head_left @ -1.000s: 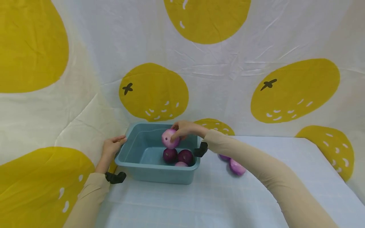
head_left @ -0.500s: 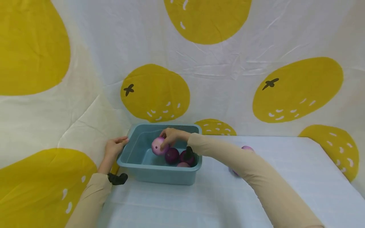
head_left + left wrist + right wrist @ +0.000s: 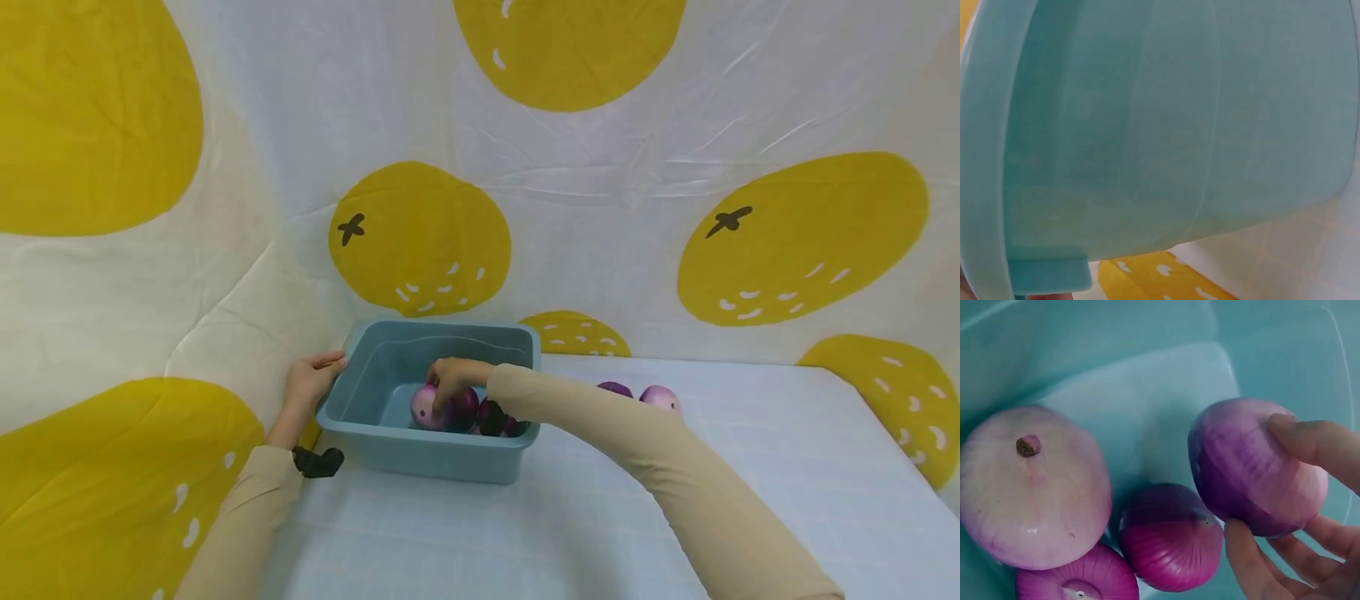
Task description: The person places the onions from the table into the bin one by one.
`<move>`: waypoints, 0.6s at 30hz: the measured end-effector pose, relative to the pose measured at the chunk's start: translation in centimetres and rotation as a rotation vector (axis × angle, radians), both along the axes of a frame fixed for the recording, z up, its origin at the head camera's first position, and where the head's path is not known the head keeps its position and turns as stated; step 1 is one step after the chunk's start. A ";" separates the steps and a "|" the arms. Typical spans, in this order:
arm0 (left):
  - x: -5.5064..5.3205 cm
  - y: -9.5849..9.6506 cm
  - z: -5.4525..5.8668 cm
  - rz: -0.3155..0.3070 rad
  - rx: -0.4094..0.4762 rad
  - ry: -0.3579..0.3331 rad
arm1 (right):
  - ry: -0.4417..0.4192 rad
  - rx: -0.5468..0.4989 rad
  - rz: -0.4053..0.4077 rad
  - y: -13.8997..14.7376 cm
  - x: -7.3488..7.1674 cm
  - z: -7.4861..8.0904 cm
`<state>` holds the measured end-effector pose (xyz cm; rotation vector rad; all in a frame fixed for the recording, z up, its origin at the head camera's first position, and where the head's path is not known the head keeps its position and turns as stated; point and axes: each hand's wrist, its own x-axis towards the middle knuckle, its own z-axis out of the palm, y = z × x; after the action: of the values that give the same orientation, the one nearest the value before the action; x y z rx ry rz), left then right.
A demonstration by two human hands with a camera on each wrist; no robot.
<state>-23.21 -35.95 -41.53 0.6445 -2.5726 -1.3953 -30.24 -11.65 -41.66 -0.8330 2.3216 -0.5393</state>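
Note:
A blue-green plastic basin point(image 3: 431, 454) stands on the table with several red onions in it. My right hand point(image 3: 456, 379) reaches inside and holds a pale purple onion point(image 3: 1257, 465) between thumb and fingers, low in the basin. Beside it in the right wrist view lie a large pale onion point(image 3: 1035, 494), a magenta onion point(image 3: 1172, 550) and another magenta one point(image 3: 1082, 578), partly cut off by the frame. My left hand point(image 3: 309, 385) grips the basin's left rim; in the left wrist view the outer wall point(image 3: 1147, 137) hides most of its fingers.
On the table point(image 3: 600, 517) right of the basin, a pale onion point(image 3: 660, 397) and a darker onion point(image 3: 615, 388) show behind my right sleeve point(image 3: 637, 450). A cloth point(image 3: 585, 250) with yellow fruit prints hangs close behind and to the left.
My right hand has carried the pale onion leftward across the basin, then lowered it towards the bottom. The left hand has stayed on the rim. The view has shifted slightly.

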 end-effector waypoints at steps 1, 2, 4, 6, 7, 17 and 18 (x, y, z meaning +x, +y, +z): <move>0.0 0.1 0.0 -0.002 0.000 0.001 | -0.011 0.008 -0.009 0.0 0.1 0.1; -0.1 0.1 0.0 -0.001 0.003 0.004 | -0.015 0.019 -0.010 0.0 0.2 0.1; -0.1 0.2 0.0 -0.002 0.001 0.011 | -0.013 0.032 0.002 0.0 0.3 0.1; -0.2 0.3 0.0 -0.008 0.009 0.014 | -0.016 0.032 0.017 0.0 0.3 0.0; -0.2 0.3 -0.1 -0.010 0.013 0.015 | -0.008 0.031 0.029 0.1 0.3 0.0; 0.0 0.1 -0.2 -0.010 0.026 0.011 | -0.091 -0.038 0.000 0.7 0.5 1.1; 0.0 0.1 -0.2 -0.007 0.022 0.011 | -0.101 -0.044 -0.008 0.8 0.5 1.2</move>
<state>-23.22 -35.88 -41.77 0.6292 -2.5568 -1.4274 -29.72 -10.88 -40.44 -0.7992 2.2286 -0.6238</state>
